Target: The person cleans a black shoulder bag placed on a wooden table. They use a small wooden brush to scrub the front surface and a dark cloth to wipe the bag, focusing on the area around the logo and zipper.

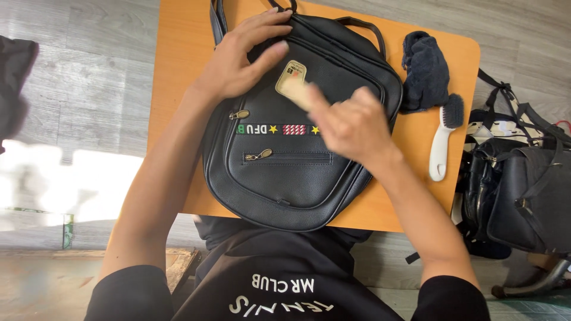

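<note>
left hand point(238, 62) flat on backpack point(285, 172) | right hand point(351, 125) mid-bag (blurred)

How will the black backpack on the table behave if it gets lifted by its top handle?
The backpack lies flat with a soft, smooth leather-like skin, so it will probably sag and fold rather than hold its shape. It looks thin, so likely light. The glossy surface may slide on the table; the left hand presses its top while the right hand works across it.
</note>
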